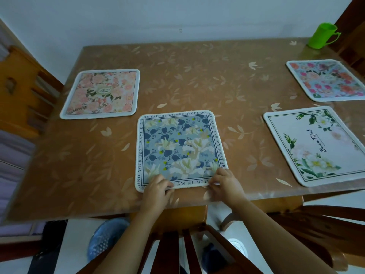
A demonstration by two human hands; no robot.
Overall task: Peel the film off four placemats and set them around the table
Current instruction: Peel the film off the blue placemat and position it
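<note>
Blue mat (180, 150) likely light, thin, somewhat flexible; probably grips the glossy table (197, 80) cover rather than sliding. Best taken at the near edge or corners, where both hands now are. Left hand (158, 187) pinches the near edge left of centre; right hand (225, 184) pinches the near right corner. Mat lies flat at the table's near edge, centre.

Look: square, rounded corners, pale border with printed lettering, blue and cream flowers. No film visible on it. Pink mat (100, 93) far left, white mat (316, 145) and red-flowered mat (325, 80) right, all well apart.
</note>
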